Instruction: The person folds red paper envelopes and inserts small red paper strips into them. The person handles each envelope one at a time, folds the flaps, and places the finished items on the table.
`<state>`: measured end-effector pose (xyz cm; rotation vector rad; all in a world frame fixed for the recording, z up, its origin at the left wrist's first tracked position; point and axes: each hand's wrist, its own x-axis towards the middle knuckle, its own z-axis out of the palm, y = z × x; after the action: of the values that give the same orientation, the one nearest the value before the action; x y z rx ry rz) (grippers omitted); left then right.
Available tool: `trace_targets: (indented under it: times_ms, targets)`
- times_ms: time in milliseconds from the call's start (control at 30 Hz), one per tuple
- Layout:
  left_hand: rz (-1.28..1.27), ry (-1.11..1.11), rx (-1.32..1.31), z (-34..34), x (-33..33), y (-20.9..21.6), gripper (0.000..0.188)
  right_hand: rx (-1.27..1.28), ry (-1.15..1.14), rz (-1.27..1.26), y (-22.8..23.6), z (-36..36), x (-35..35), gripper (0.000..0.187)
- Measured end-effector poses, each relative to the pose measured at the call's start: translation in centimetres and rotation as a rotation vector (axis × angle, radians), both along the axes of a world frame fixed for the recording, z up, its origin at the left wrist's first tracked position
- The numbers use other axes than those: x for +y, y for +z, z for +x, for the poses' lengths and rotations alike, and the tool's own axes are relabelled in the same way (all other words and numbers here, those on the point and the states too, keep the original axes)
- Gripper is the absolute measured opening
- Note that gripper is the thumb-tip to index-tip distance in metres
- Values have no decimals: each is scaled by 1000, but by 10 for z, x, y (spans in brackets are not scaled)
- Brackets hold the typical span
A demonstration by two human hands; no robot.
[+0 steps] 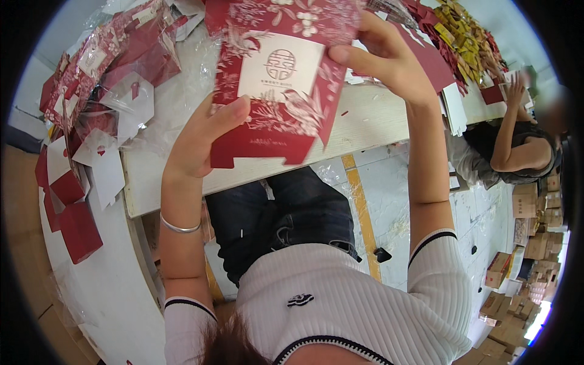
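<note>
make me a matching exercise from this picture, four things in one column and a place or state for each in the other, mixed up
Things:
1. red printed card box
2. silver bangle
3. yellow floor stripe
4. brown cartons

Places or states:
A. piled on the floor at far right
B. runs under the table edge, beside the person's legs
C. held flat above the white table by left hand and right hand
D. around the left wrist

Pairs: 1-C, 2-D, 3-B, 4-A

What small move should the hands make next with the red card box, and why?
Probably fold a side panel inward. The flat red printed cardboard box blank is gripped above the white table by the left hand at its lower edge and the right hand at its upper right, and looks unfolded.
</note>
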<state>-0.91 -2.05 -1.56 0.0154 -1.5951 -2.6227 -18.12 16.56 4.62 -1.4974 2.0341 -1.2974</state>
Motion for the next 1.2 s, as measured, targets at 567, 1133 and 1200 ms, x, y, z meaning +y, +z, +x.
trace_targets:
  times_ms: [567, 1133, 1200]
  targets:
    - [449, -149, -80, -5, -1, 2, 46, 887, 245, -178, -13, 15, 4, 62]
    - [-456, -50, 455, -23, -17, 78, 85, -991, 616, -11, -47, -26, -115, 78]
    - [-394, 142, 511, -14, -17, 74, 66, -947, 406, -45, -31, -33, -106, 78]
